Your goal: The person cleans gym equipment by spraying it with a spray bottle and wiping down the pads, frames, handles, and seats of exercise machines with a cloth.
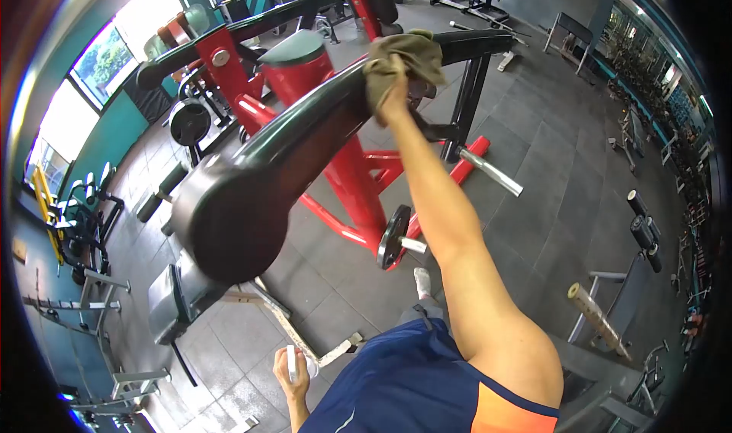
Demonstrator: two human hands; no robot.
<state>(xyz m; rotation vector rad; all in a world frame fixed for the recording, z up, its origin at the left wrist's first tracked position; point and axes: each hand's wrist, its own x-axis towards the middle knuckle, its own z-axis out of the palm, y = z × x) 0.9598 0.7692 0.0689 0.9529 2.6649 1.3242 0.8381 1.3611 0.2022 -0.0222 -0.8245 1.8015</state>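
Observation:
My right hand (393, 93) is stretched far forward, closed on a crumpled olive-brown cloth (415, 55). The cloth is draped over the long black lever arm (305, 131) of a red and black weight machine, touching its upper surface. Low on the left, my left hand (291, 379) is wrapped round a small white and clear spray bottle (293, 363), whose lower part is mostly hidden. The lever arm's rounded near end (232, 223) bulges toward me, above and left of that hand.
Below the lever arm, a black weight plate (393, 237) hangs on the red frame (354, 189). A padded seat (169, 303) stands at left, near a worn metal foot frame (293, 334). A bare steel peg (492, 171) juts out right. Dumbbell racks (663, 135) line the right wall.

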